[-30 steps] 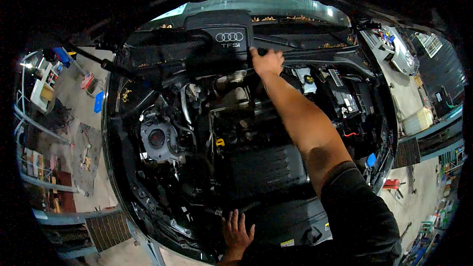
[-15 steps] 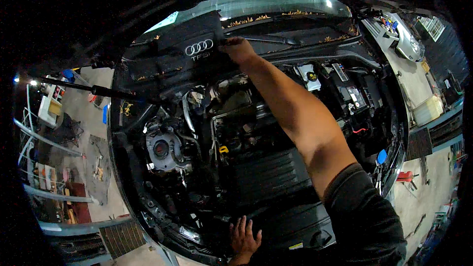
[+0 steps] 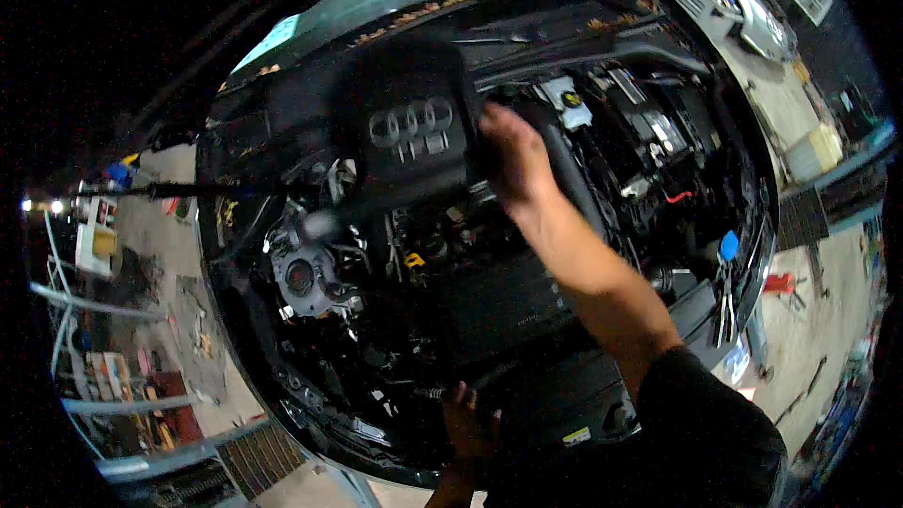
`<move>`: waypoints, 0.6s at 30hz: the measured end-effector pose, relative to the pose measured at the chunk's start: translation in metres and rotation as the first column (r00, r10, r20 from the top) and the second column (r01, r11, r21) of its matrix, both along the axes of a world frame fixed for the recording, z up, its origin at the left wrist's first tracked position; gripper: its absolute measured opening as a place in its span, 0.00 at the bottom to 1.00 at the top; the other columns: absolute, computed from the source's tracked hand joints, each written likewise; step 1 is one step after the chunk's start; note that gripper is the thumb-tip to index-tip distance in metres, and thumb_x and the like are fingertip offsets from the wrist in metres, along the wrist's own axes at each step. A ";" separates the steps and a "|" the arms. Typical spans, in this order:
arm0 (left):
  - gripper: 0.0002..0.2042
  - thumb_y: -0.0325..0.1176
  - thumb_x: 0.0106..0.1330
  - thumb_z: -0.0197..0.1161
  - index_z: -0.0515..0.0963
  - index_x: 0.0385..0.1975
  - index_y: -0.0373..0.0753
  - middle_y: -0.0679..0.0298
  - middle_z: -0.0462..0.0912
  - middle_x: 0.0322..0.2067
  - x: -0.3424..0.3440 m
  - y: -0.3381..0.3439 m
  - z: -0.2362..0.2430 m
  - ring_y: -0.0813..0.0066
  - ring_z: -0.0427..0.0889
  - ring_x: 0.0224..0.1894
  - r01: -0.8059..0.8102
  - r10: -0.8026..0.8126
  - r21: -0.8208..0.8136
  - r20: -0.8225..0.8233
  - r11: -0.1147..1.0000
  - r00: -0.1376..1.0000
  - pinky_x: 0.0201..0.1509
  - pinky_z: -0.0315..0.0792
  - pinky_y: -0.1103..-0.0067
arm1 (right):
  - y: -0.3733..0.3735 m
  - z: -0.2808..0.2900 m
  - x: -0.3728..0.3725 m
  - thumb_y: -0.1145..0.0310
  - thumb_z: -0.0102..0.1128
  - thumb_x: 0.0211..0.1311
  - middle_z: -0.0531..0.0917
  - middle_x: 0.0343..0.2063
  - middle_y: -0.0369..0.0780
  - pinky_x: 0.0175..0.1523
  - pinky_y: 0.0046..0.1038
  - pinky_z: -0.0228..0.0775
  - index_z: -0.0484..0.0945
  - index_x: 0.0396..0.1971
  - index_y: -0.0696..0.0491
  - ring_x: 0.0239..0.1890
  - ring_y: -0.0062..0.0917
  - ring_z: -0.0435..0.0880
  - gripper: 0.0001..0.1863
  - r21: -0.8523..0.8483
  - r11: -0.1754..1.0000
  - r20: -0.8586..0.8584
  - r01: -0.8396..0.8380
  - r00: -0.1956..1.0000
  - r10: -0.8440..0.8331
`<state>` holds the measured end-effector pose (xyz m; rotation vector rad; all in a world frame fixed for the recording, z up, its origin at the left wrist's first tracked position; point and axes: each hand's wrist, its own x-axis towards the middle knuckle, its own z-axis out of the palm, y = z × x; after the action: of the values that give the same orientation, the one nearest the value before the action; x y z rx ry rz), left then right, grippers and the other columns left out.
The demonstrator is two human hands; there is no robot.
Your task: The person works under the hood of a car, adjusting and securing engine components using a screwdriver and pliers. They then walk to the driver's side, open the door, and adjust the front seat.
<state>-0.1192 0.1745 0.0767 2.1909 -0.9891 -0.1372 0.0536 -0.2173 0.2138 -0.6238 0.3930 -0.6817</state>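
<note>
My right hand (image 3: 517, 158) is closed on the right edge of a black plastic engine cover (image 3: 400, 83) with a silver ring emblem. The cover is blurred by motion and hangs over the rear part of the engine (image 3: 451, 240). My fingertips are partly lost in the blur and the dark edge. Down at the front of the engine bay, my left hand (image 3: 472, 425) rests on dark plastic trim, its fingers apart and holding nothing. A yellow dipstick handle (image 3: 415, 261) shows just below the cover.
At the left is a strut tower (image 3: 301, 275), with a hood prop (image 3: 188, 190) reaching across above it. The battery (image 3: 658, 129) and a white reservoir (image 3: 567, 105) lie right of my right hand. A blue cap (image 3: 728, 245) stands near the right fender. Dry leaves (image 3: 433, 11) line the windshield base.
My right hand has brought the engine cover from near the windshield toward me and rightward, over the engine. My left hand stays near the front trim. The whole view has shifted slightly.
</note>
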 end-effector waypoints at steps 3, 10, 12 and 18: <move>0.30 0.49 0.71 0.61 0.66 0.65 0.35 0.49 0.68 0.67 0.036 0.014 -0.025 0.55 0.70 0.66 -0.396 0.378 -0.084 -0.169 0.914 0.910 0.72 0.59 0.59 | 0.042 -0.037 -0.062 0.75 0.62 0.68 0.86 0.46 0.38 0.60 0.26 0.73 0.80 0.55 0.56 0.47 0.25 0.82 0.17 0.018 1.000 -0.254 0.013 0.967 -0.008; 0.32 0.56 0.75 0.52 0.73 0.62 0.30 0.48 0.80 0.58 0.258 -0.049 0.067 0.59 0.77 0.62 -0.499 0.260 -0.253 -0.616 0.829 0.744 0.69 0.64 0.66 | 0.073 -0.142 -0.086 0.71 0.68 0.65 0.86 0.49 0.39 0.59 0.27 0.71 0.81 0.54 0.59 0.51 0.24 0.81 0.18 -0.059 0.997 -0.384 0.055 0.920 -0.074; 0.31 0.55 0.74 0.55 0.75 0.60 0.29 0.47 0.82 0.55 0.275 -0.072 0.085 0.58 0.79 0.60 -0.297 0.199 -0.046 -0.642 0.954 0.740 0.68 0.66 0.67 | 0.073 -0.133 -0.078 0.72 0.68 0.65 0.86 0.48 0.39 0.57 0.27 0.71 0.81 0.54 0.59 0.50 0.24 0.81 0.19 -0.054 0.998 -0.431 0.037 0.901 -0.057; 0.37 0.61 0.67 0.61 0.76 0.58 0.28 0.46 0.83 0.53 0.292 -0.145 0.088 0.53 0.80 0.58 -0.116 0.300 0.376 -0.477 0.919 0.826 0.66 0.68 0.69 | 0.055 -0.156 -0.049 0.72 0.67 0.65 0.87 0.45 0.38 0.53 0.25 0.73 0.82 0.52 0.60 0.44 0.22 0.81 0.17 -0.056 0.994 -0.397 0.098 0.911 -0.112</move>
<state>0.1724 0.0294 0.1651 2.3480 -0.4230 -0.8128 0.0042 -0.1626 0.0581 -0.7826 0.8025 -0.6633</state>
